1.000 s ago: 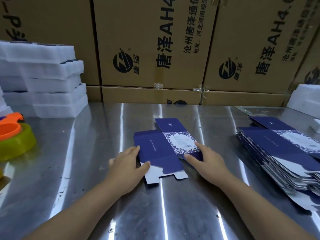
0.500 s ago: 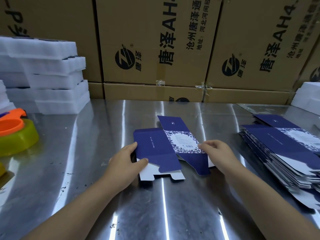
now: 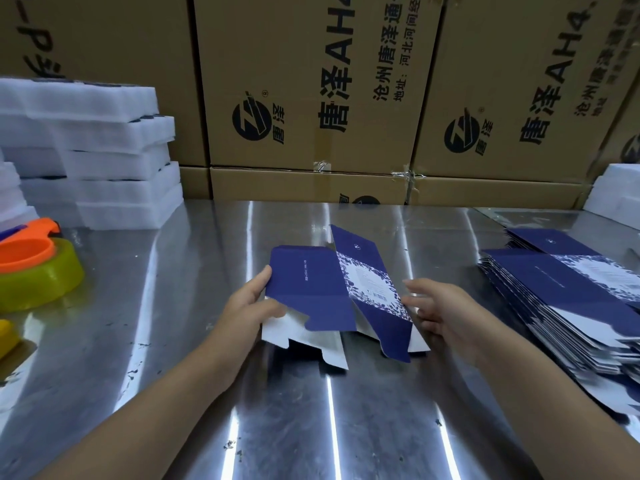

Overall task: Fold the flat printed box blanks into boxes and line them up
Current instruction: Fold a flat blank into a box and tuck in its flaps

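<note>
Over the steel table (image 3: 173, 341), left hand (image 3: 246, 310) pinching the box blank (image 3: 311, 289), right hand (image 3: 446, 313) spread at its right edge

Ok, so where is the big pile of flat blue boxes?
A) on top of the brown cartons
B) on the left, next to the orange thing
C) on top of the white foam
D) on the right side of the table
D: the pile of flat boxes lies on the right side of the table, to the right of the single box that the left hand grips.
</note>
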